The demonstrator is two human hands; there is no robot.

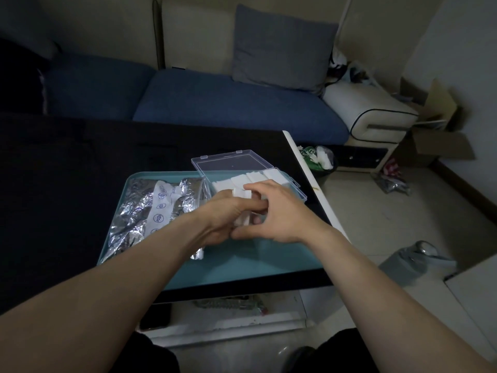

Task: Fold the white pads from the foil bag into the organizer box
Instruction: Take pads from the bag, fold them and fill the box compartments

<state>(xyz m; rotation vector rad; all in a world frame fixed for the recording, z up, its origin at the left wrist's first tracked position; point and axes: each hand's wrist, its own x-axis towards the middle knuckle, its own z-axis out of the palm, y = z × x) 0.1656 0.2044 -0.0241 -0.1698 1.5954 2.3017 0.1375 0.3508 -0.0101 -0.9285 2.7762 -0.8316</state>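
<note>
Mid-fold, both hands on one pad, over the teal tray.

The left hand (226, 216) and right hand (279, 214) have their fingers curled round a single white pad (242, 208), which runs roughly away from the person. The organizer box (297, 188) sits just past the hands at the tray's (242, 270) far right corner, lid open, with a row of folded pads already in it. So I'd guess the right hand is nearer for the drop. The foil bag (150, 211) lies along the tray's left side.
</note>
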